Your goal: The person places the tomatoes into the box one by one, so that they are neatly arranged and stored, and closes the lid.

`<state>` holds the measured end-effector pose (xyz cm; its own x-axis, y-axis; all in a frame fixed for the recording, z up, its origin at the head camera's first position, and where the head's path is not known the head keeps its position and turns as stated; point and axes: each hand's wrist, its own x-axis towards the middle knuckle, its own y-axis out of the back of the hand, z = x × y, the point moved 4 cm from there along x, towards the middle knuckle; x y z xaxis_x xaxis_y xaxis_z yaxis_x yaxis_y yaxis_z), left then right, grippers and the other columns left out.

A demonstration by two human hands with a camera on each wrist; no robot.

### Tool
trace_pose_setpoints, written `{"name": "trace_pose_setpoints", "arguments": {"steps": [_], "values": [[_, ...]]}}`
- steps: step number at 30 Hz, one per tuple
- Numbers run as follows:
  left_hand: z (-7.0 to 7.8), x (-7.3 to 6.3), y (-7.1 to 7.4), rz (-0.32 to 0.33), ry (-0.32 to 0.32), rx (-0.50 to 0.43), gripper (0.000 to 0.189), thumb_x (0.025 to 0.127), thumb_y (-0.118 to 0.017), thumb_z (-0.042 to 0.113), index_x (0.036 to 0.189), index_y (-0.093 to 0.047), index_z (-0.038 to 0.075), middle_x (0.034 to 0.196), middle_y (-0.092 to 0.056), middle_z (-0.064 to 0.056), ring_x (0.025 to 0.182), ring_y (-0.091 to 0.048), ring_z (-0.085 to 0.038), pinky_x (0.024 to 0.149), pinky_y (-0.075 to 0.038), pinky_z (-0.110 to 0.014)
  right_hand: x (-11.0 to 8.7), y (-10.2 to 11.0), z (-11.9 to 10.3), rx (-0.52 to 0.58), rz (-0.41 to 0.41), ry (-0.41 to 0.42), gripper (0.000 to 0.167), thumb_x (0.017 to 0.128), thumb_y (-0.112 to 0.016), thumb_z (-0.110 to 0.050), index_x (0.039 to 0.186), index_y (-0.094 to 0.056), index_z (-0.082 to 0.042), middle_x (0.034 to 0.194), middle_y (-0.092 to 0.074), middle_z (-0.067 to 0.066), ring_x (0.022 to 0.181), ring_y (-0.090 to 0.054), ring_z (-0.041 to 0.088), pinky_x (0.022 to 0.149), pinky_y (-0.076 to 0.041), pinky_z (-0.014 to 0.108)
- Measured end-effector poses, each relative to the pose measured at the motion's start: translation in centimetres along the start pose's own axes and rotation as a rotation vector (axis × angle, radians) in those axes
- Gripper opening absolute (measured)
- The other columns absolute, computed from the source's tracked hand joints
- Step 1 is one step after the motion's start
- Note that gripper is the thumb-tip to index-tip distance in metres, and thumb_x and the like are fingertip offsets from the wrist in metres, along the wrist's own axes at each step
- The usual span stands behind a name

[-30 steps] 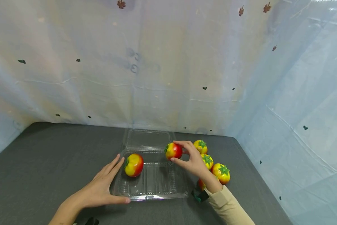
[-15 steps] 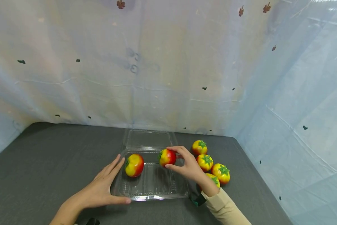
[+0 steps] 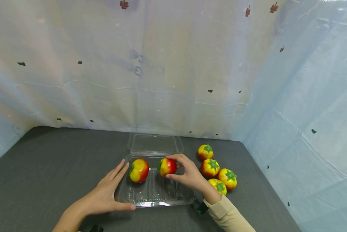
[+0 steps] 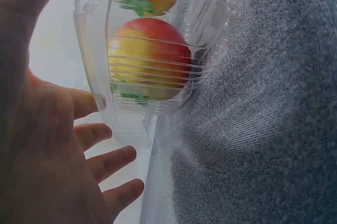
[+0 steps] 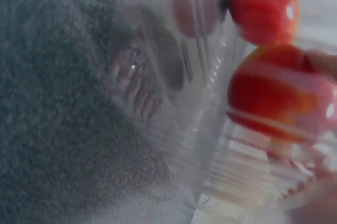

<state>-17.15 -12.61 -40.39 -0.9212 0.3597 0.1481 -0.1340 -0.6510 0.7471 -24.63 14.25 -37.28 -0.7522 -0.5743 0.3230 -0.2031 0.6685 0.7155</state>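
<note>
My right hand (image 3: 191,174) pinches a red-and-yellow tomato (image 3: 167,167) with a green leafy top. It holds the tomato over the middle of a clear plastic clamshell box (image 3: 156,204), whose lid (image 3: 154,143) lies folded back. Another tomato (image 3: 139,170) lies on its side in the left part of the box. Fingers spread, my left hand (image 3: 102,193) is at the box's left side, the thumb near its front corner. Through the clear wall, the left wrist view shows the lying tomato (image 4: 151,58). Blurred in the right wrist view is the held tomato (image 5: 279,92).
Several more tomatoes (image 3: 210,168) stand in a group to the right of the box, green tops up. The dark grey table (image 3: 60,154) meets a pale plastic sheet (image 3: 167,80) at the back, and another sheet hangs along the right.
My right hand has carried the tomato leftward and lower over the box, closer to the lying one. More of the tomato group at the right shows. My left hand has barely moved.
</note>
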Motion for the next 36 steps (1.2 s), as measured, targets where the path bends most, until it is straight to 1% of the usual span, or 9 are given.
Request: {"name": "trace_pose_setpoints", "arguments": {"steps": [6,10,16,25,27,34,36], "values": [[-0.1,0.0,-0.1,-0.005,0.011,-0.006,0.122,0.063,-0.075,0.068,0.154,-0.018,0.011,0.161,-0.009,-0.015,0.137,-0.025,-0.05,0.096,-0.024,-0.077,0.2,-0.5,-0.2,-0.005,-0.014,0.002,0.055,0.078,-0.08,-0.021,0.128,-0.058,-0.014,0.125,-0.058,0.003,0.106,-0.057,0.019,0.084,-0.054,0.041],[-0.1,0.0,-0.1,-0.005,0.01,0.002,0.122,0.063,-0.076,0.068,0.154,-0.017,0.011,0.161,-0.009,-0.016,0.136,-0.025,-0.051,0.095,-0.025,-0.077,0.3,-0.9,-0.3,-0.017,-0.029,-0.007,0.055,0.078,-0.081,-0.019,0.128,-0.058,-0.014,0.125,-0.058,0.003,0.106,-0.057,0.018,0.085,-0.054,0.039],[-0.1,0.0,-0.1,-0.008,0.014,0.004,0.122,0.063,-0.076,0.068,0.155,-0.017,0.012,0.161,-0.009,-0.016,0.136,-0.026,-0.051,0.095,-0.025,-0.077,0.6,-1.5,-0.6,-0.04,-0.045,0.003,0.055,0.078,-0.08,-0.016,0.128,-0.057,-0.012,0.124,-0.058,0.004,0.106,-0.057,0.018,0.085,-0.054,0.035],[0.0,0.0,-0.2,0.004,0.006,0.01,0.122,0.064,-0.076,0.067,0.154,-0.017,0.011,0.16,-0.01,-0.016,0.136,-0.027,-0.05,0.095,-0.025,-0.076,0.6,-2.5,-1.0,-0.133,-0.084,-0.004,0.056,0.08,-0.079,-0.02,0.129,-0.053,-0.014,0.126,-0.051,0.002,0.107,-0.056,0.013,0.091,-0.051,0.026],[-0.1,0.0,-0.3,0.003,0.011,0.004,0.121,0.064,-0.075,0.068,0.154,-0.018,0.011,0.16,-0.01,-0.016,0.136,-0.026,-0.05,0.095,-0.025,-0.076,0.6,-2.6,-1.1,-0.147,-0.084,0.001,0.056,0.08,-0.079,-0.02,0.129,-0.052,-0.014,0.127,-0.051,0.003,0.108,-0.055,0.013,0.091,-0.051,0.027],[-0.1,0.1,-0.1,-0.007,0.017,0.003,0.122,0.064,-0.076,0.067,0.155,-0.017,0.012,0.161,-0.009,-0.015,0.136,-0.026,-0.049,0.096,-0.026,-0.076,0.6,-2.9,-1.1,-0.142,-0.101,-0.019,0.056,0.081,-0.078,-0.021,0.129,-0.051,-0.015,0.131,-0.05,0.001,0.11,-0.055,0.013,0.092,-0.05,0.027],[-0.1,0.1,0.0,-0.009,0.014,0.01,0.122,0.064,-0.076,0.067,0.155,-0.017,0.012,0.161,-0.009,-0.016,0.136,-0.027,-0.05,0.095,-0.026,-0.075,0.6,-2.9,-1.0,-0.133,-0.11,-0.02,0.055,0.081,-0.078,-0.022,0.129,-0.052,-0.016,0.133,-0.049,0.002,0.112,-0.055,0.014,0.093,-0.05,0.027]]}}
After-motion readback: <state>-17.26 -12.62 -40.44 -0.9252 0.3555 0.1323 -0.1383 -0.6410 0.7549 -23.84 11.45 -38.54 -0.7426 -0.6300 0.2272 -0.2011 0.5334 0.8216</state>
